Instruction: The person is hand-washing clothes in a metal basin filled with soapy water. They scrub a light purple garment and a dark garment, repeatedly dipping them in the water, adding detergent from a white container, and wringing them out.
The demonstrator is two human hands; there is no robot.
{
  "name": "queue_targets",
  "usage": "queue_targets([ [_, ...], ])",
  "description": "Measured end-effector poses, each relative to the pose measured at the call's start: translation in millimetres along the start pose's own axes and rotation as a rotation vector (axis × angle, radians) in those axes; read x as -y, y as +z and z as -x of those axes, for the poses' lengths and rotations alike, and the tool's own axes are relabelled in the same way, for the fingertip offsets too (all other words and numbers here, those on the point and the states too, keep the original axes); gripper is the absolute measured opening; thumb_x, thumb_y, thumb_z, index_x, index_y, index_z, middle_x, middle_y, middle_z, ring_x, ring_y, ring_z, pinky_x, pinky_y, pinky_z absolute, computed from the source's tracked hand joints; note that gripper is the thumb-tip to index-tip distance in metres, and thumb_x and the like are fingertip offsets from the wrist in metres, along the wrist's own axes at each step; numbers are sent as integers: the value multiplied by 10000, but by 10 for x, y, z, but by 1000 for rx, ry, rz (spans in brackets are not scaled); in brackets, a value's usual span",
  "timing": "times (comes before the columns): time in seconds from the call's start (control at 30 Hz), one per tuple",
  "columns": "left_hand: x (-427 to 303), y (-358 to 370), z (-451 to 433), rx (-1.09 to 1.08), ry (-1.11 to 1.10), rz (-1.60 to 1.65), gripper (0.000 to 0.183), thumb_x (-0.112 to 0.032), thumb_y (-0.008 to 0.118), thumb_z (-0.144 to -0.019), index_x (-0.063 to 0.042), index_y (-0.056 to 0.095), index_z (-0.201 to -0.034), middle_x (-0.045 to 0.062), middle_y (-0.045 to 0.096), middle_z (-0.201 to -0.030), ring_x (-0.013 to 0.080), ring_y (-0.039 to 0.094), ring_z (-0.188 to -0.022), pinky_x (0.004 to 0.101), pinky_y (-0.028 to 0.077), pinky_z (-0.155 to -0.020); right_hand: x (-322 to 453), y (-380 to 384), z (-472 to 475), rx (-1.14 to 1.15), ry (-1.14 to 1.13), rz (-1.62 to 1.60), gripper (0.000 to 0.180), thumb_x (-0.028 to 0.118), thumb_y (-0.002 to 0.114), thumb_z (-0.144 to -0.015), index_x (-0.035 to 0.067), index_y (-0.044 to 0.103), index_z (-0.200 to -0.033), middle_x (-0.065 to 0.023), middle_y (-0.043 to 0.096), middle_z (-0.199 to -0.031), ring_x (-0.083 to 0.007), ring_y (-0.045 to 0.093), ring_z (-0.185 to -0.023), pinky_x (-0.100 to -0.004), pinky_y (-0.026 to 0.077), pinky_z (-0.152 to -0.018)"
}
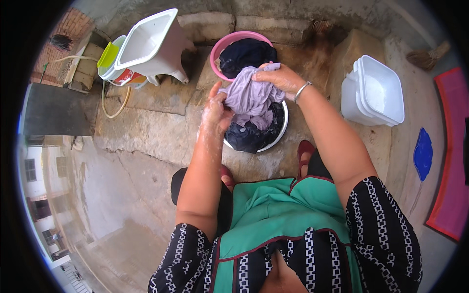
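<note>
A wet lavender cloth (249,89) is bunched between my two hands, its lower end hanging over dark wet fabric (253,135) in a white basin (283,126). My left hand (217,110), with suds on hand and forearm, grips the cloth's left side, the index finger raised. My right hand (280,78), wearing a silvery bangle at the wrist, pinches its upper right part. Just beyond stands a pink plastic basin (217,55) with a dark garment (247,55) heaped in it.
At the upper left are a white tub (146,40) on legs, a bucket (106,73) with a yellow-green scoop (107,55), and a hose (126,104). White square buckets (381,91), a blue plastic item (423,154) and a pink-red mat (450,154) lie right. A broom (427,56) lies beyond.
</note>
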State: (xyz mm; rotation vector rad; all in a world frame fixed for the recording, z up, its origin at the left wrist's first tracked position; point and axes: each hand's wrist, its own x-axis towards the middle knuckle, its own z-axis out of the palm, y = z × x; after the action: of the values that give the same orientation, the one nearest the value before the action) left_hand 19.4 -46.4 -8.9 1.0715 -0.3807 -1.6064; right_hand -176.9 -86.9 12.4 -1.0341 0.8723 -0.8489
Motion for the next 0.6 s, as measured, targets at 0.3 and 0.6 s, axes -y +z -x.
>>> queue_targets([
  [0.3, 48, -460, -162, 785, -26, 86, 301, -217, 485, -878, -31, 507, -1113, 115, 596, -986, 204, 601, -861, 311, 490, -803, -98, 1128, 527, 195, -842, 602, 450, 201, 695, -639, 37, 538, -1028, -112, 567, -960, -224, 571, -932, -336, 436, -825],
  [0.6, 248, 227, 77, 125, -110, 171, 274, -233, 396, -922, -68, 537, -1089, 80, 574, -1059, 225, 562, -984, 363, 481, -835, -211, 773, 184, -101, -455, 403, 415, 223, 681, -650, 104, 494, -1001, -111, 573, -859, -250, 593, -820, -362, 463, -707],
])
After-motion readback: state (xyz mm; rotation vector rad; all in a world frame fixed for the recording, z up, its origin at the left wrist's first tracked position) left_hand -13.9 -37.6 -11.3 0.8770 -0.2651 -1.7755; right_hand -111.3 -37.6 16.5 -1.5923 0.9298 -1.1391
